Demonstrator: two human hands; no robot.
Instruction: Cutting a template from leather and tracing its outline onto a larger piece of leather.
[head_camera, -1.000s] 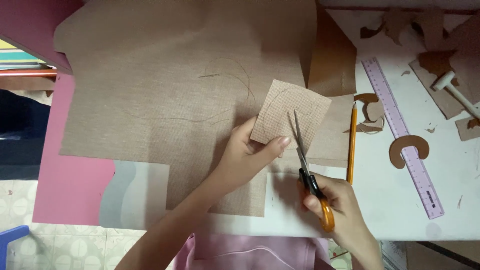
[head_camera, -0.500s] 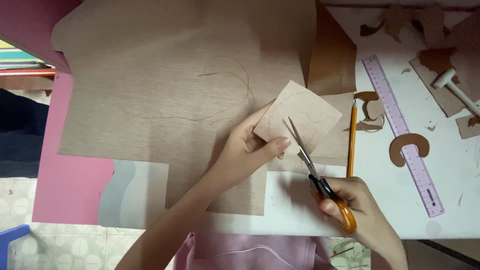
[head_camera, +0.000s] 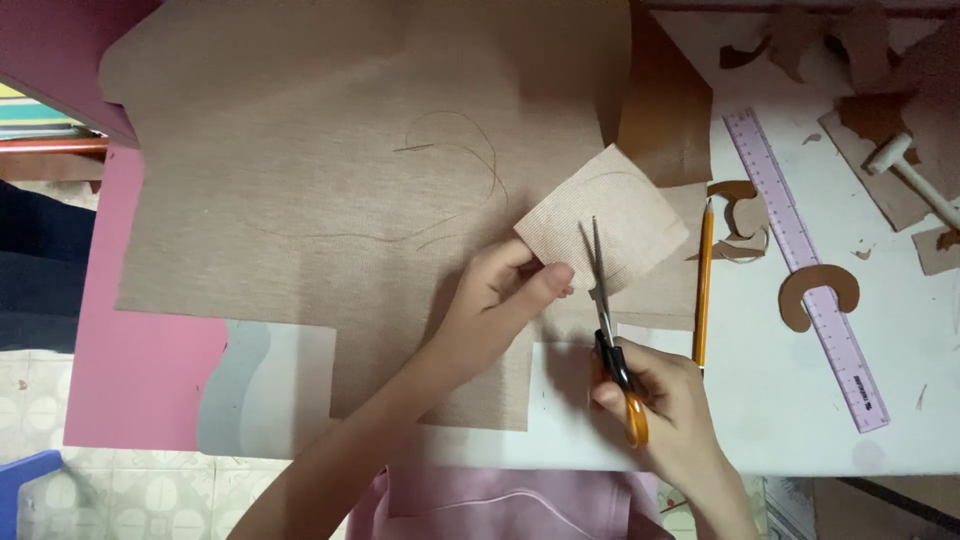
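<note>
- Left hand pinching the lower left corner of a small tan fabric square, grip closed on it, raised just above the large tan fabric sheet.
- Right hand closed around the orange handles of scissors, blades nearly together, cutting into the square's lower edge.
- Pencil and lilac ruler lying to the right on the white table.
</note>
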